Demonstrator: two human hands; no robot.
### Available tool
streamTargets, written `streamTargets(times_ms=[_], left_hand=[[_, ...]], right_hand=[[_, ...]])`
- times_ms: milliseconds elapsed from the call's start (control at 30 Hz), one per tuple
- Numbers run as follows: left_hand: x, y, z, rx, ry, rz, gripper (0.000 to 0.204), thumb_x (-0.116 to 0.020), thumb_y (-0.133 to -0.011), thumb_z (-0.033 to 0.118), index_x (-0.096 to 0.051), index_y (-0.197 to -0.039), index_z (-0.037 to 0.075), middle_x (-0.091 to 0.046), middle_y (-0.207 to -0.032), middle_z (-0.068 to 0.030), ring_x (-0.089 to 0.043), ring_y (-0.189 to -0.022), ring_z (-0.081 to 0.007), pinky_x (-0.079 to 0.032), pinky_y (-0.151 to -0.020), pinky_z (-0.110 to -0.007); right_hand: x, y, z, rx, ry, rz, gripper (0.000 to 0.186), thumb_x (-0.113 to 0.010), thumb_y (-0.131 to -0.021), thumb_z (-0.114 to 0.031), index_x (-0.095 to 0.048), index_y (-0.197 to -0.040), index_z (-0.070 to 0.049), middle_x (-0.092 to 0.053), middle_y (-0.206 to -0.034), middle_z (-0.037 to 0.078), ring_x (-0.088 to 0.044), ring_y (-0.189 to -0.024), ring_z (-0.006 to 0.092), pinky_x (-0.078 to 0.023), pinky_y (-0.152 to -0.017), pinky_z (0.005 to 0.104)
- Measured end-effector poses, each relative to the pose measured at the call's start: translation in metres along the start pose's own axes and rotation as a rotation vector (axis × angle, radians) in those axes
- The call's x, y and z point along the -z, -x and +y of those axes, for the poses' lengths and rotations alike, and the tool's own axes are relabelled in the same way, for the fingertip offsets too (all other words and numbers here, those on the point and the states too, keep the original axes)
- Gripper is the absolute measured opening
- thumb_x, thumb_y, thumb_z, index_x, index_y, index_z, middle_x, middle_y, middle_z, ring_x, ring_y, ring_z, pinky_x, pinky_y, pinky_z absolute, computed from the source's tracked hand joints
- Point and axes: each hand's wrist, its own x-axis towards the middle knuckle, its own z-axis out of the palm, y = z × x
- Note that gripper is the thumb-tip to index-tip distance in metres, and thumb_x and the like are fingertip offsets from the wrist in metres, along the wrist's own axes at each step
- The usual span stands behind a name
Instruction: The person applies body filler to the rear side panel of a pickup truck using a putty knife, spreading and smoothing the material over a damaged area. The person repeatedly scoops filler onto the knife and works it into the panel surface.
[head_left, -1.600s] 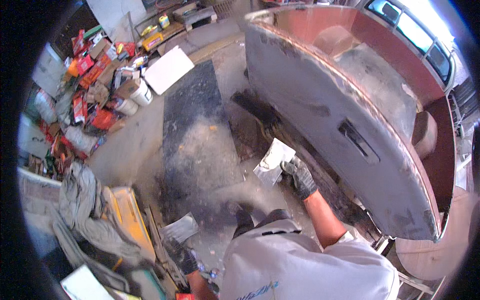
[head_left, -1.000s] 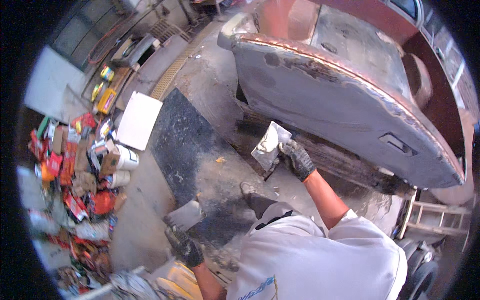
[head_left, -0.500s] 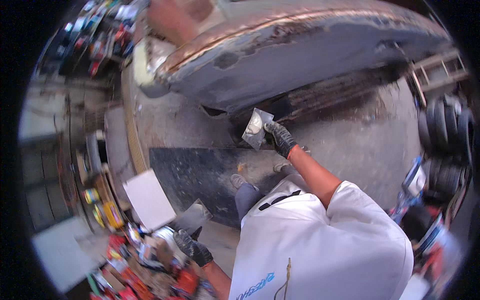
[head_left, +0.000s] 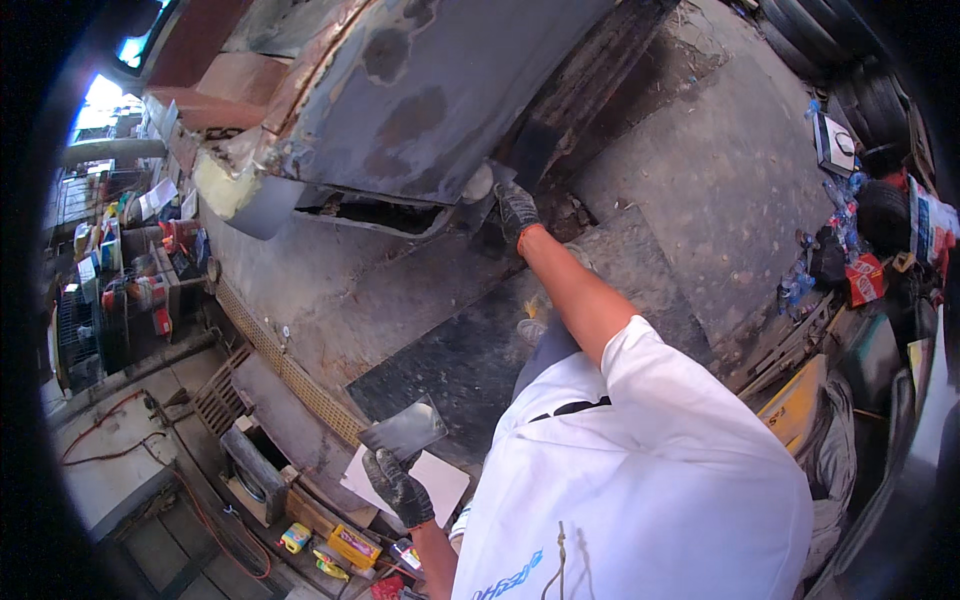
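Observation:
My right hand, in a dark work glove, is closed on a flat putty spreader. Pale filler sits on the spreader, which is up against or very near the lower corner of a grey, patchy vehicle body panel. Below that corner the panel has a dark open slot with a ragged edge. My left hand, also gloved, grips a thin, shiny metal plate low on the left. Partly behind the plate is a white board.
Tyres and plastic-wrapped clutter stand at the right. A perforated metal strip crosses the floor at left, near yellow containers. A dark mat lies by my feet, and cluttered shelves stand at far left.
My view has turned, shifting the surroundings. My right hand has brought the filler-loaded spreader up to the panel's lower corner. My left hand still holds the metal plate.

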Motion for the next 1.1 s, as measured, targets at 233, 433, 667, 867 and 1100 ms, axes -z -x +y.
streamTargets(times_ms=[233, 433, 667, 867, 1100], left_hand=[[0.02, -0.015, -0.02, -0.01, -0.012, -0.025, 0.032, -0.044, -0.103, 0.026, -0.049, -0.12, -0.001, -0.056, -0.111, -0.0139, -0.062, -0.094, -0.0217, -0.057, -0.077, -0.032], [0.029, -0.022, -0.018, -0.007, -0.071, -0.06, 0.031, -0.043, -0.103, 0.026, -0.05, -0.119, 0.0, -0.057, -0.109, -0.0125, -0.062, -0.093, -0.0206, -0.057, -0.075, -0.032], [0.012, -0.03, -0.011, -0.012, -0.03, -0.076, 0.031, -0.044, -0.103, 0.026, -0.05, -0.118, 0.0, -0.057, -0.107, -0.012, -0.061, -0.093, -0.0206, -0.057, -0.074, -0.032], [0.003, -0.042, -0.004, -0.042, -0.067, -0.113, 0.032, -0.045, -0.103, 0.026, -0.049, -0.12, 0.0, -0.056, -0.109, -0.0119, -0.06, -0.096, -0.021, -0.056, -0.078, -0.032], [-0.003, -0.053, -0.002, -0.055, -0.068, -0.148, 0.032, -0.044, -0.104, 0.026, -0.051, -0.119, -0.001, -0.056, -0.109, -0.011, -0.056, -0.096, -0.0183, -0.052, -0.078, -0.031]], right_hand=[[-0.01, 0.035, -0.055, 0.161, 0.168, 0.021, 0.065, -0.063, -0.084, -0.042, -0.045, -0.139, -0.011, -0.057, -0.131, 0.017, -0.055, -0.119, 0.0342, -0.045, -0.099, 0.041], [-0.01, 0.045, -0.088, 0.178, 0.711, 0.026, 0.08, -0.071, -0.075, -0.045, -0.041, -0.141, -0.009, -0.052, -0.136, 0.019, -0.052, -0.123, 0.0364, -0.044, -0.101, 0.0417], [-0.026, 0.04, -0.096, 0.225, 0.952, 0.136, 0.08, -0.07, -0.075, -0.048, -0.045, -0.14, -0.008, -0.048, -0.14, 0.019, -0.051, -0.124, 0.0347, -0.042, -0.104, 0.0407], [-0.029, 0.04, -0.106, 0.177, 0.846, 0.132, 0.055, -0.057, -0.087, -0.046, -0.061, -0.122, -0.005, -0.057, -0.128, 0.023, -0.055, -0.117, 0.038, -0.044, -0.099, 0.0417], [-0.049, 0.088, -0.183, 0.224, 0.499, 0.338, 0.032, -0.055, -0.09, -0.026, -0.064, -0.111, -0.004, -0.066, -0.101, 0.024, -0.062, -0.095, 0.0405, -0.049, -0.082, 0.0454]])
